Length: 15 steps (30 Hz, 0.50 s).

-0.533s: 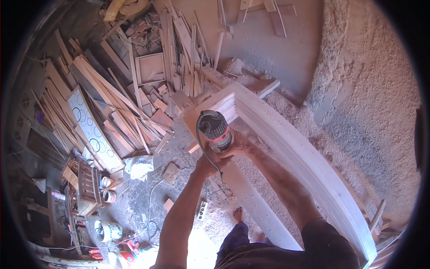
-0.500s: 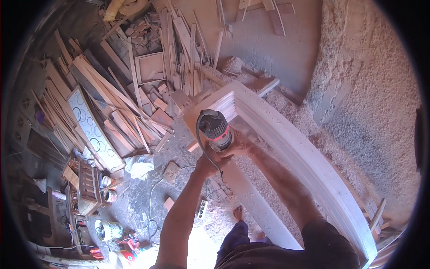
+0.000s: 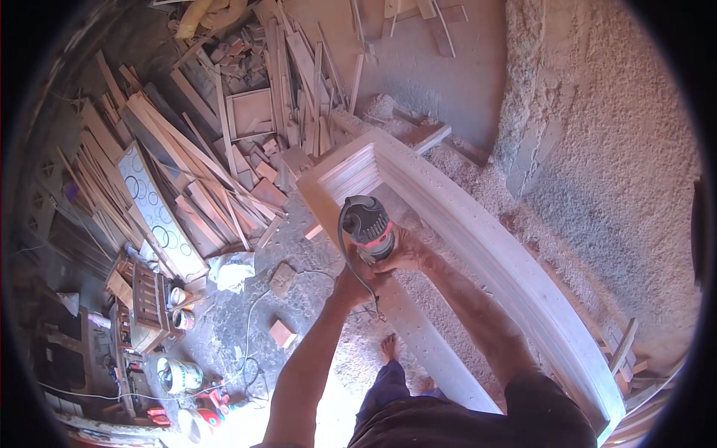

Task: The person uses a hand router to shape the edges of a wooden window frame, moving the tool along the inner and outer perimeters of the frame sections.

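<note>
Power tool (image 3: pixel 369 230), dark with a red band, stands near the middle on the left beam (image 3: pixel 437 351) of a pale wooden frame (image 3: pixel 485 243). From the left, a white panel (image 3: pixel 158 213) with ring patterns leans among loose planks (image 3: pixel 175 153), and a white bucket (image 3: pixel 179 375) sits below. Next, a white bag (image 3: pixel 232 270) lies on the floor. The left hand (image 3: pixel 355 284) grips the tool's lower left side, its fingers partly hidden, beside the dangling cord (image 3: pixel 358 275). The right hand (image 3: pixel 407 252) wraps the tool's lower right side. Farther right, the frame's curved rail runs toward the lower edge.
</note>
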{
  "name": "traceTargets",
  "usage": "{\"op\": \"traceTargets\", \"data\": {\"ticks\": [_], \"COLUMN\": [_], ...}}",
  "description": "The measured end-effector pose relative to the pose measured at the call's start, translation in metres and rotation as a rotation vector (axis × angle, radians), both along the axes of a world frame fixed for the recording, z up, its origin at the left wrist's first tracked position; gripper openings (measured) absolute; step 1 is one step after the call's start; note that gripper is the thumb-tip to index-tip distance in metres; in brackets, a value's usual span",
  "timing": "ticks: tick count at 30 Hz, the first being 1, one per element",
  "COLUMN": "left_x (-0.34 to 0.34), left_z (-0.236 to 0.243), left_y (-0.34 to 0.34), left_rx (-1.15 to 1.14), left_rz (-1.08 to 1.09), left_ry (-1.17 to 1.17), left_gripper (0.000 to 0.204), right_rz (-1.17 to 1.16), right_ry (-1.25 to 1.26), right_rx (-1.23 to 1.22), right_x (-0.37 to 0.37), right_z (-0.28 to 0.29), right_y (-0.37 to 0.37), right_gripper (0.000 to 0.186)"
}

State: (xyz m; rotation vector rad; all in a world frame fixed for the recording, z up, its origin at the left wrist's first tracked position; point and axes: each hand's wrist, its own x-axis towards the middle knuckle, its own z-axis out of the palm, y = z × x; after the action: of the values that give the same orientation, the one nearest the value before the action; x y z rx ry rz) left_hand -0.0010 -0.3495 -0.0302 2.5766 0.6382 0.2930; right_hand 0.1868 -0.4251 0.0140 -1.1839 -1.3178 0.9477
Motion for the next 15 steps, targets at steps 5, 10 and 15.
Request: {"op": "traceTargets", "data": {"ticks": [5,10,15], "left_x": [-0.011,-0.006,-0.016], "left_z": [-0.024,0.018,0.02], "left_y": [-0.034,-0.1,-0.137], "left_rx": [0.008,-0.277,-0.106], "left_rz": [0.024,0.067,-0.008], "left_ry": [-0.118,-0.298,-0.2], "left_gripper": [0.07,0.059,0.078], "right_rz": [0.01,0.022,0.016], "right_ry": [-0.002,-0.073,-0.065], "right_rx": [-0.067,-0.143,-0.189], "right_x": [-0.004,-0.002,-0.007], "right_z": [0.002,0.002,-0.01], "right_y": [-0.041,-0.088,-0.129], "right_gripper": [0.087,0.09,0.092]}}
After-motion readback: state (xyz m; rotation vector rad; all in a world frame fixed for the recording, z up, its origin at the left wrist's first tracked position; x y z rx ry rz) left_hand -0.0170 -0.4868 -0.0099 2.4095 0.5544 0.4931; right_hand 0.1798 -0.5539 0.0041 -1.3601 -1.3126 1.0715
